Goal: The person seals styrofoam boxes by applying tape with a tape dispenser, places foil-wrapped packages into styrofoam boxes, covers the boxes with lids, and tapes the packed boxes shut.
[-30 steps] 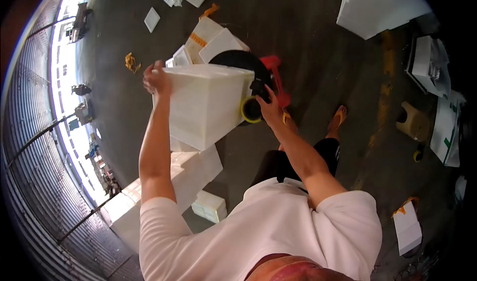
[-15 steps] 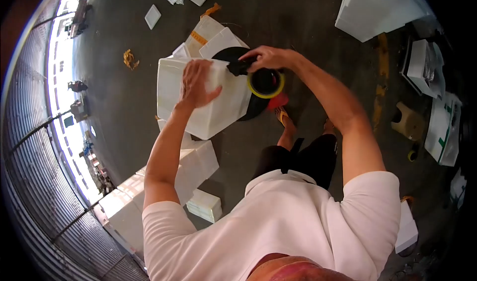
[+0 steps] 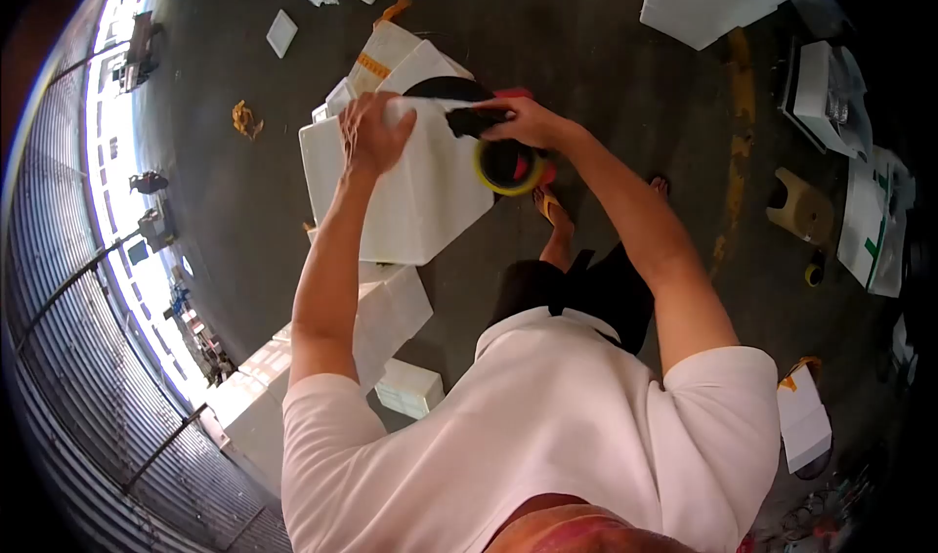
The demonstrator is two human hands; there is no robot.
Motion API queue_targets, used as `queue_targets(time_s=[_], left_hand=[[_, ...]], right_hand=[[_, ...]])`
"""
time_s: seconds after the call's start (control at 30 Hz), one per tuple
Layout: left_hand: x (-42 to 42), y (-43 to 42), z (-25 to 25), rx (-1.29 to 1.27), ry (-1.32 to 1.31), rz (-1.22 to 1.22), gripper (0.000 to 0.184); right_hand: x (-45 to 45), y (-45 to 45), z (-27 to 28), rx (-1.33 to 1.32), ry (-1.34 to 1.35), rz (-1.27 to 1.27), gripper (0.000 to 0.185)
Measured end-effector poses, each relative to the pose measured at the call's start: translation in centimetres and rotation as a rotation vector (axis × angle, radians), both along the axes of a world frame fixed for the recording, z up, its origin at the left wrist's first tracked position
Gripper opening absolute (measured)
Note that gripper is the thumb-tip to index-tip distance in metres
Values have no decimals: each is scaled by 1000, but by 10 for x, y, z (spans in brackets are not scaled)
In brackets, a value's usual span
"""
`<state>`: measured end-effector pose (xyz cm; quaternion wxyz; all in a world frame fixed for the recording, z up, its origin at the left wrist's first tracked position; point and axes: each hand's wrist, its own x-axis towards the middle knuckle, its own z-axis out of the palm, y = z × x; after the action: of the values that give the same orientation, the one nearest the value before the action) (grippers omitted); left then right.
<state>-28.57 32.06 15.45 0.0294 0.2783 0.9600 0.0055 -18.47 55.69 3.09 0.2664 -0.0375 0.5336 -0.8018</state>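
A white foam box [image 3: 391, 201] stands in front of me, over a round black surface [image 3: 440, 87]. My left hand [image 3: 374, 135] lies on the box's upper part with its thumb spread from the fingers. My right hand [image 3: 518, 123] is closed around a black tape dispenser [image 3: 477, 120] at the box's right side. A tape roll with a yellow rim [image 3: 483, 174] hangs below that hand. Between the hands, a thin shiny strip, seemingly clear tape, runs along the box's top edge. Part of a red object [image 3: 513, 94] shows behind the dispenser.
Behind the box are more foam pieces [image 3: 396, 50], one with orange tape. White boxes [image 3: 386, 319] are stacked at the lower left. A large white box [image 3: 708, 1] is at the upper right, and a tan stool [image 3: 803, 207] at the right. Orange scraps [image 3: 245, 120] lie on the floor.
My left hand has gone from the box's far left corner to its upper part. The dispenser rose in my right hand from the box's right side to its top edge, and the box turned slightly.
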Motion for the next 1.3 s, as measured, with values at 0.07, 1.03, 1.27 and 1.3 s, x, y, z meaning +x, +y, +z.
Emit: queue_targets(time_s=[0.07, 1.03, 1.27, 1.3], left_hand=[[-19, 0, -8, -14, 61, 219, 45], [-98, -41, -19, 226, 117, 603, 45], [-115, -73, -22, 135, 180, 1006, 60], [-115, -72, -16, 148, 189, 997, 60]], right_hand=[[52, -4, -14, -27, 50, 14, 58], [100, -70, 44, 123, -39, -14, 62], [118, -149, 73, 406, 448, 278, 69], [119, -149, 64, 256, 463, 107, 71]])
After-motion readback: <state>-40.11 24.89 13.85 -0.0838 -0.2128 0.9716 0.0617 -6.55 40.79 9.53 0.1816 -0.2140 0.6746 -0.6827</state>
